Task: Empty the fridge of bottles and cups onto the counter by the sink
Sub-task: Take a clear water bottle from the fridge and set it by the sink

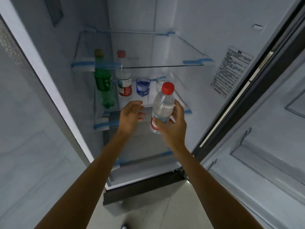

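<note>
My right hand grips a clear water bottle with a red cap in front of the open fridge. My left hand hovers beside it with loosely curled fingers and holds nothing. On the middle glass shelf stand a green soda bottle, a second red-capped water bottle, a blue glass cup and a clear glass partly hidden behind the held bottle.
The upper glass shelf carries nothing I can see. The fridge door stands open on the right, and a grey panel flanks the left. A drawer sits under the shelf. Tiled floor lies below.
</note>
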